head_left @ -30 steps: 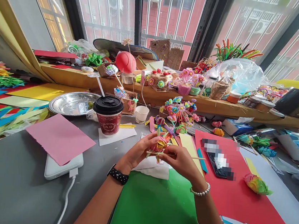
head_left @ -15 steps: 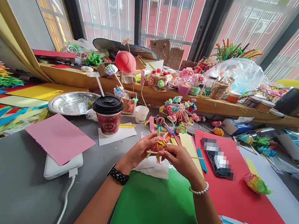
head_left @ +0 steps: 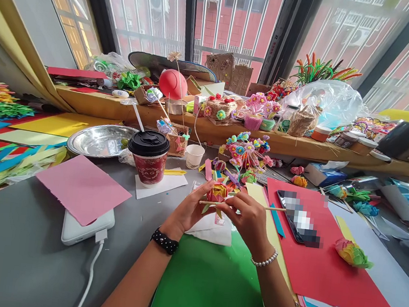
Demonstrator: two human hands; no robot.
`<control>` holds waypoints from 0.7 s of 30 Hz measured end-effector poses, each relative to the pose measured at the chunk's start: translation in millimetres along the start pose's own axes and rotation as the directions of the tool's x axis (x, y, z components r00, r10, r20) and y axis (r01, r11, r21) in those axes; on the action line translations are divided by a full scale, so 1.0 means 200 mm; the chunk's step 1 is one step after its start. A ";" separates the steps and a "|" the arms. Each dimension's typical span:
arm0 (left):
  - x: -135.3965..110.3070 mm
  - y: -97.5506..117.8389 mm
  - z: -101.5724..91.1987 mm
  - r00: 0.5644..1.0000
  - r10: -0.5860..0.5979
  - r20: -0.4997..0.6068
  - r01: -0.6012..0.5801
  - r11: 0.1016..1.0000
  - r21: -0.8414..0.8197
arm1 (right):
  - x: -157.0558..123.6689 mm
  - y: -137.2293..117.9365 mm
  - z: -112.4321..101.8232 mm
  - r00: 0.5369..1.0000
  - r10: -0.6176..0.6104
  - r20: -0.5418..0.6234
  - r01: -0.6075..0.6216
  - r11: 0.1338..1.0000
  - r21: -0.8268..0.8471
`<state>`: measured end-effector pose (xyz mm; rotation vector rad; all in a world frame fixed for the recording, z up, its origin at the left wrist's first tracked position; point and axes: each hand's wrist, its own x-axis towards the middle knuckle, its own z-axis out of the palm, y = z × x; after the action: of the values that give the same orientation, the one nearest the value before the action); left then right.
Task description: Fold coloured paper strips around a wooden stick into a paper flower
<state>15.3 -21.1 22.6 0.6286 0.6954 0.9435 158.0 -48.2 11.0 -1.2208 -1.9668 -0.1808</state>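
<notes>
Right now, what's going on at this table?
A person is working on a pink-and-yellow paper flower, held in the left hand. The right hand grips a thin stick, which runs along the flower's near side and out to the right. Another paper flower lies on red paper to the right; a lidded paper cup stands to the left.

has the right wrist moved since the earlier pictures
Yes, to the left: the wrist of the right hand now lies farther from the smartphone on the red paper sheet.
</notes>
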 end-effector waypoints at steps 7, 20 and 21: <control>0.01 -0.01 -0.01 1.000 0.004 -0.004 -0.004 0.999 -0.036 | -0.03 0.00 0.03 0.971 -0.184 -0.155 0.155 0.971 -0.180; 0.02 -0.01 -0.03 0.998 0.053 0.033 -0.053 0.999 0.011 | -0.01 -0.01 0.04 0.991 0.004 -0.133 0.005 0.998 0.064; 0.02 -0.01 -0.03 0.998 0.053 0.036 -0.054 0.998 0.011 | -0.01 -0.01 0.03 0.992 0.013 -0.128 -0.005 0.998 0.068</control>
<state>13.9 -17.4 16.4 0.6757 0.6549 0.9759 152.7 -46.9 6.0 -1.1457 -1.8416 -0.1818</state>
